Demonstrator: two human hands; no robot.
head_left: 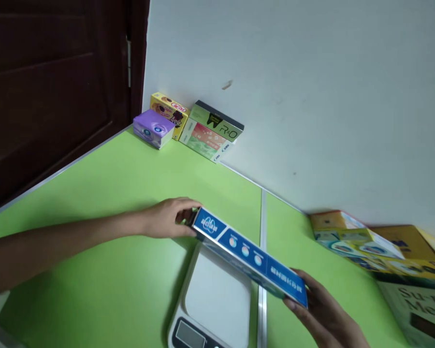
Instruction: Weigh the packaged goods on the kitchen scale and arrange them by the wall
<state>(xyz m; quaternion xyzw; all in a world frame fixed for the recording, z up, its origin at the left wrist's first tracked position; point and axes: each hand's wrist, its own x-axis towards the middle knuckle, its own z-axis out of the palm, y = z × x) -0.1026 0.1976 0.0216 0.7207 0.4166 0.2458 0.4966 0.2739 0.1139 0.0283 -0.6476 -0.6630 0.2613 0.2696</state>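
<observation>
Between my two hands is a long, slim blue box (253, 256) with white lettering and small round pictures along its side. Its left end is pinched by the fingers of my left hand (170, 217), and my right hand (326, 314) grips its right end. Below the box lies a white kitchen scale (217, 290) with a dark display panel at its near edge. The box is held above the scale and hides the far part of it.
Against the wall at the back are a purple tissue pack (152, 126), a yellow box (170, 108), a green box (215, 121) and a red-green box (205, 141). Several boxes (402, 251) are piled at right. A metal strip (263, 232) crosses the green table (130, 174). A dark door (58, 87) stands left.
</observation>
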